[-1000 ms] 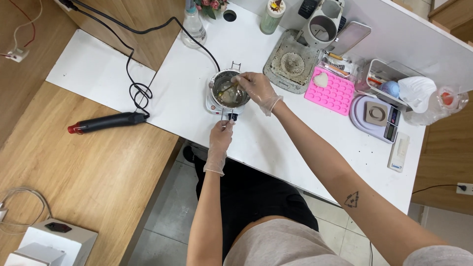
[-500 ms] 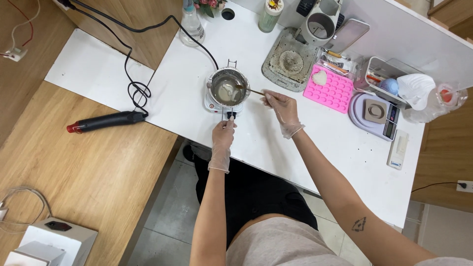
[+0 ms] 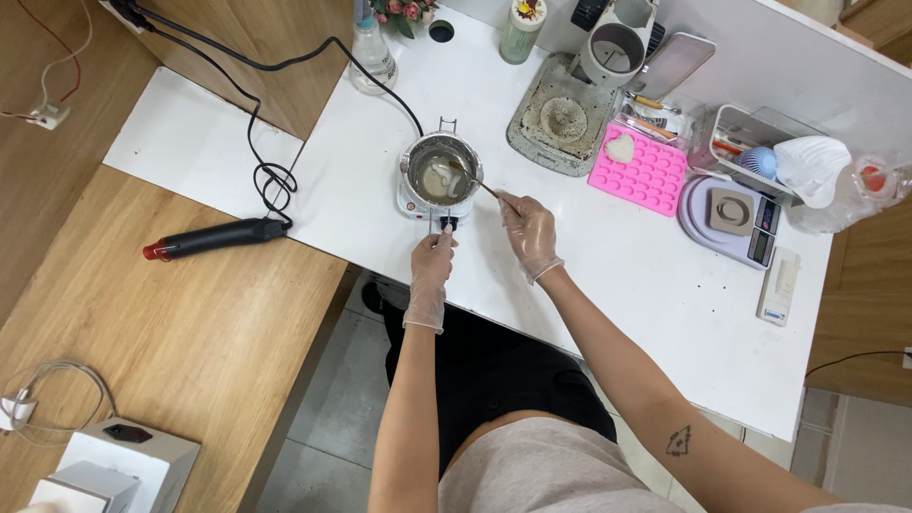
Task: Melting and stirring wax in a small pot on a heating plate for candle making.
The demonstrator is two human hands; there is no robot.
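Melting pot (image 3: 441,173), a small steel one holding pale, part-melted wax, sits on a compact white hot plate (image 3: 418,201) in the upper middle of the frame, on the white table (image 3: 608,285). Gloved left hand (image 3: 432,258) pinches the pot's handle (image 3: 444,225) at the near edge. Gloved right hand (image 3: 528,228) grips a thin stirring stick (image 3: 475,180) whose tip dips into the wax. Stirring well, I judge, means keeping the handle braced, circling slowly along the wall, and keeping the glove clear of the hot rim. A pink silicone mould (image 3: 641,173) lies to the right, a black heat gun (image 3: 211,237) at left.
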